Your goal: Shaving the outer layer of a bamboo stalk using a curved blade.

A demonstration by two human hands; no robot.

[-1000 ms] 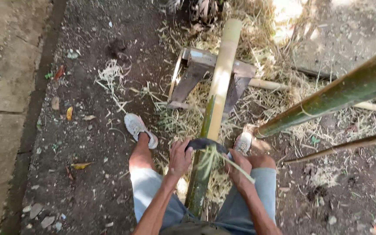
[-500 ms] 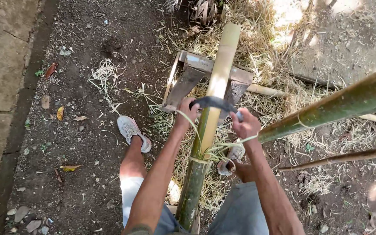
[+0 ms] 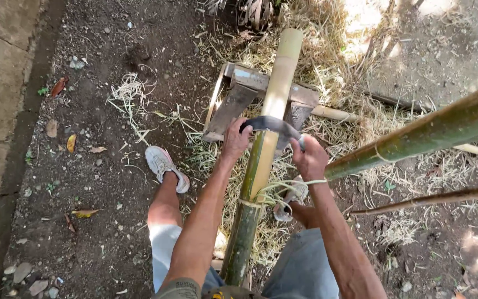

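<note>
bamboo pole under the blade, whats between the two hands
In the head view, the bamboo pole runs between the left hand and right hand; the curved blade spans it.

Single head-worn view, looking steeply down and forward over the person's own arms and knees. Close range: left hand (image 3: 235, 139) and right hand (image 3: 310, 160) sit mid-frame on the bamboo pole (image 3: 261, 160). Dirt ground (image 3: 95, 182) fills the left; straw the upper right.

The bamboo pole (image 3: 261, 160) lies on the wooden stand (image 3: 239, 97), the curved blade (image 3: 272, 124) across it, between 2 shoes.
</note>
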